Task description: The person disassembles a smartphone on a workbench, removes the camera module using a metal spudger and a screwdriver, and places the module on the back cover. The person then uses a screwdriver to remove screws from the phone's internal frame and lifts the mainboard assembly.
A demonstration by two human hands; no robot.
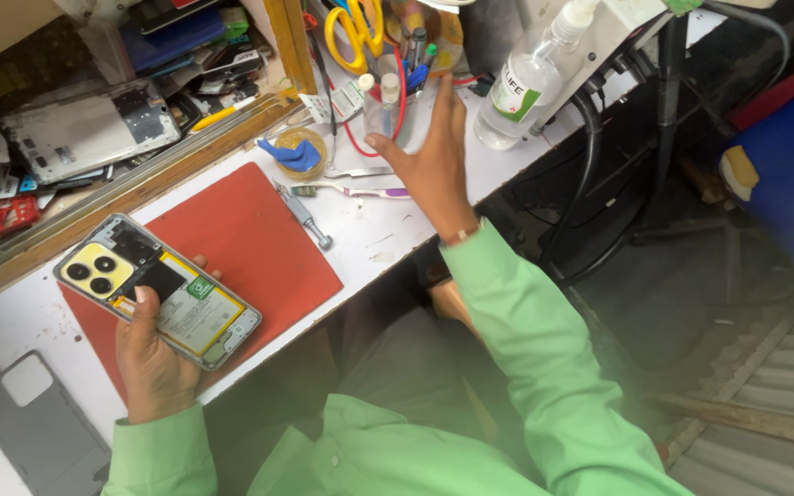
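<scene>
Yellow around its camera block, the opened phone [156, 289] sits in my left hand [151, 363], thumb across its middle, held over the red mat [259, 239] on the white bench [11, 321]. My right hand [429, 156] hovers open and empty, fingers spread, near a small clear vial [388, 106]. Just beside it lie a toothbrush [351, 191] and a screwdriver [305, 216]. The grey back cover [39, 427] lies left of my wrist; yellow scissors [353, 32] and a clear bottle [521, 87] stand behind.

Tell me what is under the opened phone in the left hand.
The left hand holds the opened phone from beneath, above the red mat on the white table. The mat's part below it is covered.
</scene>
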